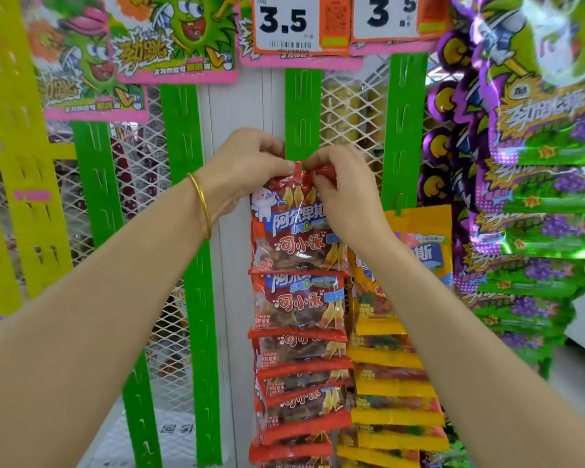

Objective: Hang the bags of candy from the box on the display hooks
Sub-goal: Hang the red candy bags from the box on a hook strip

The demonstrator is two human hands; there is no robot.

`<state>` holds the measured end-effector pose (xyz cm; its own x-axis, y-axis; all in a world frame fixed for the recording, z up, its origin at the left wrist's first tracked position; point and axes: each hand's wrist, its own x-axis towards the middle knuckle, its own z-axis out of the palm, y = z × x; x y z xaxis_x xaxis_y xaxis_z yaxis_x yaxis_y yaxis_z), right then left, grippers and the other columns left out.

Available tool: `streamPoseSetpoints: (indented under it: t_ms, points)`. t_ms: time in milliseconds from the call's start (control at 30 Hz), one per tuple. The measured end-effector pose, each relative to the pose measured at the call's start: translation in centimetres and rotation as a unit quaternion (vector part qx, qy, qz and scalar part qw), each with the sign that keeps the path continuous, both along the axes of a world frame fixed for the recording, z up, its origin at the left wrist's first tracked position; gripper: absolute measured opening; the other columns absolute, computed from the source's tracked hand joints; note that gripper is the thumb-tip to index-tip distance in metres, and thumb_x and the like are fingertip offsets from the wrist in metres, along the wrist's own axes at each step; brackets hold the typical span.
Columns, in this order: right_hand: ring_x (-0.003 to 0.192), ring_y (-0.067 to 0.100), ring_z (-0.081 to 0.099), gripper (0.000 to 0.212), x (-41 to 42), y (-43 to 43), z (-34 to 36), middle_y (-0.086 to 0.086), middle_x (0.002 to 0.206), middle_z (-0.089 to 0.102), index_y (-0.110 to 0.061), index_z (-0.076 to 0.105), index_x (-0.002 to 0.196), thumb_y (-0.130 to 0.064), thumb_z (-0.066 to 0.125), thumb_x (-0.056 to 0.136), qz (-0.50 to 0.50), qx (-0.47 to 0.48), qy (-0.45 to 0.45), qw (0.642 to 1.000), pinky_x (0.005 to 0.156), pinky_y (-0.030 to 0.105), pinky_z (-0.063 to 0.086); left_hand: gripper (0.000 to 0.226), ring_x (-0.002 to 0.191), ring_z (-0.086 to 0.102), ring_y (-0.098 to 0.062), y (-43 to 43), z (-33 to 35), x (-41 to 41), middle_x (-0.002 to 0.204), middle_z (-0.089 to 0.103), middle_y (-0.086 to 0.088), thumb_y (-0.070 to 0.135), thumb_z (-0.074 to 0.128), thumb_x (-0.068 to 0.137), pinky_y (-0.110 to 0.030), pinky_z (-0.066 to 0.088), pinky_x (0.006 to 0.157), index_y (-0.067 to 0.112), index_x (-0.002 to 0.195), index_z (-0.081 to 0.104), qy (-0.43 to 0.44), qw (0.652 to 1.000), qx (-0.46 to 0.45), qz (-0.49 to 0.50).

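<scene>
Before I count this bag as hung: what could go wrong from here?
1. The left hand and right hand pinch the top red candy bag at the green hanging strip. Fingers hide the hook, so the bag may be uncaught and drop on release.
2. The right forearm crosses in front of the yellow candy bags; pulling back could dislodge one.

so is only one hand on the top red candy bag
No, both the left hand and the right hand pinch the top edge of the red candy bag at the green display strip.

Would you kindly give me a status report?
Left hand and right hand pinch red bag top. Bag at green strip, lower bags hung. Nothing blocking.
</scene>
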<state>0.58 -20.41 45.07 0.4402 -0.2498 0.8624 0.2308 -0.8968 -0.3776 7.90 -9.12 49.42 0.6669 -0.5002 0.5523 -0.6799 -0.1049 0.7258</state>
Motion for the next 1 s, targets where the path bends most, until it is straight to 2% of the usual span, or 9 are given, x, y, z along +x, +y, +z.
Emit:
streamPoseSetpoints:
  t_ms: [233,367,467,533,633,733,800,867,1000]
  points:
    - [0.098,0.017,0.052,0.020,-0.4,-0.1,-1.3,0.001,0.102,0.050,-0.008,0.058,0.103,0.004,0.050,0.089,0.006,0.019,0.040,0.999,0.086,0.021,0.041,0.024,0.065,0.055,-0.003,0.4,-1.0,-0.5,0.074,0.059,0.002,0.005,0.068,0.080,-0.007,0.047,0.054,0.013,0.096,0.053,-0.014,1.000,0.002,-0.011]
    - [0.093,0.025,0.057,0.022,-0.5,0.0,-2.2,0.008,0.101,0.055,-0.014,0.052,0.094,0.007,0.050,0.086,0.017,0.029,0.026,0.999,0.085,0.040,0.048,0.024,0.078,0.059,-0.013,0.5,-2.5,-0.5,0.082,0.061,0.000,0.011,0.069,0.080,-0.024,0.050,0.074,0.010,0.101,0.059,-0.100,0.994,0.021,0.041]
    - [0.090,0.022,0.056,0.019,-0.5,0.2,-2.3,0.004,0.102,0.050,-0.010,0.053,0.095,0.007,0.051,0.085,-0.007,0.024,0.017,1.000,0.083,0.034,0.048,0.024,0.089,0.060,-0.016,0.5,-3.4,-0.4,0.096,0.064,-0.004,0.014,0.067,0.080,-0.032,0.050,0.083,0.009,0.103,0.061,-0.143,0.987,0.021,0.075]
    - [0.089,0.019,0.052,0.022,-0.7,0.4,-2.8,0.001,0.103,0.044,-0.008,0.055,0.096,0.007,0.055,0.081,-0.040,0.010,-0.009,0.999,0.080,0.033,0.046,0.032,0.096,0.056,-0.015,0.7,-4.1,-0.5,0.105,0.061,-0.003,0.018,0.068,0.079,-0.031,0.045,0.090,0.012,0.109,0.058,-0.176,0.979,0.016,0.103]
    - [0.097,0.024,0.047,0.025,-2.0,1.2,-4.3,0.006,0.110,0.048,-0.009,0.059,0.096,0.005,0.061,0.076,-0.137,-0.039,-0.073,0.987,0.075,0.038,0.046,0.046,0.111,0.046,-0.019,1.7,-6.2,-1.1,0.117,0.052,-0.005,0.026,0.068,0.078,-0.020,0.028,0.095,0.016,0.120,0.051,-0.233,0.958,-0.001,0.166]
    - [0.102,0.026,0.047,0.030,-3.9,2.7,-6.8,0.009,0.115,0.050,-0.010,0.061,0.098,0.008,0.062,0.073,-0.163,-0.045,-0.106,0.980,0.078,0.033,0.043,0.046,0.119,0.040,-0.020,3.3,-9.7,-2.8,0.122,0.048,-0.004,0.027,0.067,0.078,-0.002,0.010,0.094,0.017,0.119,0.050,-0.282,0.939,-0.025,0.193]
    - [0.104,0.025,0.047,0.032,-5.1,3.8,-9.3,0.011,0.117,0.050,-0.008,0.061,0.101,0.009,0.060,0.074,-0.155,-0.048,-0.109,0.981,0.081,0.029,0.042,0.046,0.124,0.035,-0.018,4.5,-12.9,-4.3,0.130,0.044,-0.004,0.025,0.067,0.079,-0.001,0.004,0.099,0.017,0.121,0.051,-0.277,0.942,-0.039,0.186]
    - [0.106,0.021,0.046,0.029,-6.4,5.0,-12.4,0.011,0.117,0.049,-0.008,0.062,0.102,0.007,0.059,0.078,-0.117,-0.034,-0.095,0.988,0.084,0.023,0.039,0.044,0.128,0.032,-0.017,5.7,-16.3,-5.6,0.133,0.041,-0.005,0.022,0.068,0.079,-0.003,0.005,0.103,0.018,0.120,0.052,-0.257,0.949,-0.050,0.178]
    - [0.093,0.012,0.051,0.024,-8.6,7.5,-20.4,0.001,0.109,0.048,-0.010,0.060,0.100,0.005,0.057,0.082,0.009,0.017,0.024,1.000,0.073,0.018,0.043,0.037,0.126,0.031,-0.016,8.8,-24.2,-7.2,0.129,0.044,-0.008,0.018,0.068,0.081,-0.009,0.011,0.106,0.015,0.116,0.056,-0.211,0.963,0.008,0.170]
